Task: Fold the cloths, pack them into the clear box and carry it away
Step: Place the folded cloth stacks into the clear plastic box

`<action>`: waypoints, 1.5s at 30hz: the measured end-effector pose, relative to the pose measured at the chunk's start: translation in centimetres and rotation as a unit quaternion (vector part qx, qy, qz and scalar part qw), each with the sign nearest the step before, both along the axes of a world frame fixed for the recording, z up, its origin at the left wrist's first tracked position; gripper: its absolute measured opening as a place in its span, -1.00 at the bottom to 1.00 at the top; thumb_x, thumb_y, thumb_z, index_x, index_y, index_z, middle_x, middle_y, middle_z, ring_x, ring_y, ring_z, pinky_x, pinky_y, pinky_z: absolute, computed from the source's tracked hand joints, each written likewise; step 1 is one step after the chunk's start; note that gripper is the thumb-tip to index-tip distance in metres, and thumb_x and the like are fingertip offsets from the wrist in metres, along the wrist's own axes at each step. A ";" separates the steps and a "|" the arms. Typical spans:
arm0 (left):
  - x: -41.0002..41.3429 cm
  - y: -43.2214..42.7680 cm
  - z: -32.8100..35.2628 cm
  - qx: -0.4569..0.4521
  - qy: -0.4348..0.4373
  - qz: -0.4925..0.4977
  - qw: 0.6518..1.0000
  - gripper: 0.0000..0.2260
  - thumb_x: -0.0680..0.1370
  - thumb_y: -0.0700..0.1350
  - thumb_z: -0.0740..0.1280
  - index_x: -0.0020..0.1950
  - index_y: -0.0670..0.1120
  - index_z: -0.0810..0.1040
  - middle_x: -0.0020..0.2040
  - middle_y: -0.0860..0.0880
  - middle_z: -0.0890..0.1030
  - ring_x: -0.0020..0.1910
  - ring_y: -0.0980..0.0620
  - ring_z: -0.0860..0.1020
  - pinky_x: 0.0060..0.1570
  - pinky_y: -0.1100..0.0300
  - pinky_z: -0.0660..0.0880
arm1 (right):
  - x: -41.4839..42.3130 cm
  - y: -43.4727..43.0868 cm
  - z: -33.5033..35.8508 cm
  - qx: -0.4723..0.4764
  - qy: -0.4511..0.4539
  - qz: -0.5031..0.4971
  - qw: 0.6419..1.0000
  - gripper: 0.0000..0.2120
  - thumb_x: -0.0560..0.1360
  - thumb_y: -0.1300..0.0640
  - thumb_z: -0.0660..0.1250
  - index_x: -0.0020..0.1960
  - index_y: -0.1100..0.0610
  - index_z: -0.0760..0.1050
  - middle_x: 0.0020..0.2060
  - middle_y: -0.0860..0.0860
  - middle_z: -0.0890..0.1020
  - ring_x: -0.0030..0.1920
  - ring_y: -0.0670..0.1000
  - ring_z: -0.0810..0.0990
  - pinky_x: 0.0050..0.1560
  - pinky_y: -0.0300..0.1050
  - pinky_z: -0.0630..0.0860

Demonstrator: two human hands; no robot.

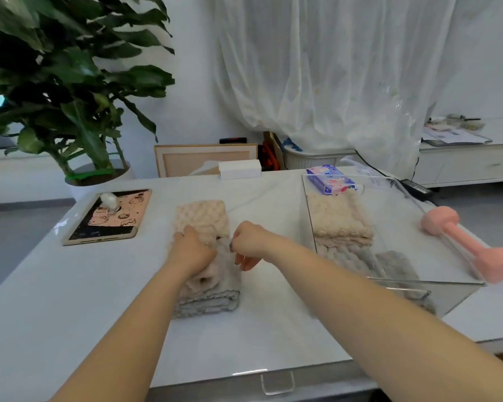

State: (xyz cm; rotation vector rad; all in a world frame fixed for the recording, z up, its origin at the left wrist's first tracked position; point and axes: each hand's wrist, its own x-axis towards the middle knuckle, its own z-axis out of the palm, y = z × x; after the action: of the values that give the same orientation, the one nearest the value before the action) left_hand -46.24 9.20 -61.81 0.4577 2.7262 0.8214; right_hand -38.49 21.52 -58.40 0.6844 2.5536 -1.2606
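Now gripping the fluffy beige cloth [204, 217] on the white table [70, 300] with left hand [190, 250], fingers curled. Curling right hand [249, 245] at its edge, cannot tell if pinching. Near clear plastic box [309, 216].

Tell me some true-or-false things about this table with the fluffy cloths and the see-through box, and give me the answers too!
1. The pink dumbbell lies inside the clear plastic box. False: it lies on the white marble table, just right of the box.
2. A folded beige cloth is already inside the clear plastic box. True.
3. The tablet in a pink cartoon case lies to the right of both hands. False: it lies to their left.
4. The left hand holds the fluffy beige cloth in the middle of the table. True.
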 end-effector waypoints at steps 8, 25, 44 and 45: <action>-1.2 -3.0 1.1 0.276 -0.127 0.024 0.952 -0.73 0.54 0.08 0.31 -0.15 -0.11 0.58 -0.22 -0.08 0.63 -0.21 -0.06 0.58 -0.20 0.12 0.50 | -2.2 -3.8 -0.4 -0.364 -0.001 -0.065 0.929 -0.43 0.49 -0.37 0.15 0.07 0.13 0.49 -0.12 0.09 0.59 -0.17 0.08 0.60 -0.24 -0.04 0.60; 3.4 10.2 7.5 0.510 -0.291 -0.077 0.806 -0.66 0.55 -0.19 0.35 0.32 -0.14 0.47 0.12 -0.08 0.66 0.06 -0.04 0.65 -0.07 0.11 0.61 | 6.1 12.6 7.2 -0.137 0.288 -0.229 0.920 -0.90 0.44 0.17 0.41 -0.09 0.03 0.51 -0.05 0.07 0.65 -0.07 0.07 0.62 -0.13 -0.06 0.53; 10.7 33.1 3.8 0.466 -0.544 -0.157 0.680 -0.36 0.55 0.35 0.02 0.15 -0.15 0.58 -0.03 -0.17 0.68 -0.10 -0.08 0.66 -0.07 0.04 0.60 | 15.1 26.1 2.6 0.001 0.340 -0.271 0.901 -0.68 0.42 0.45 0.18 0.02 0.12 0.51 -0.01 0.06 0.61 -0.02 0.00 0.52 -0.04 -0.23 0.45; 10.4 33.2 3.4 0.457 -0.524 -0.167 0.699 -0.50 0.60 0.22 0.10 0.15 -0.16 0.58 0.00 -0.18 0.68 -0.07 -0.08 0.65 -0.01 0.03 0.57 | 14.6 26.0 1.8 0.073 0.335 -0.263 0.902 -0.65 0.39 0.44 0.21 0.04 0.11 0.52 0.05 0.06 0.53 0.06 0.02 0.48 0.04 -0.21 0.43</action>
State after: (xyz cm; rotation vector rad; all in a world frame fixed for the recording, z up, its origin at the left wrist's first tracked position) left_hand -35.83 42.36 -58.38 0.4193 1.0199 1.6211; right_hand -23.85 47.52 -56.62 1.2120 3.1650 -1.7205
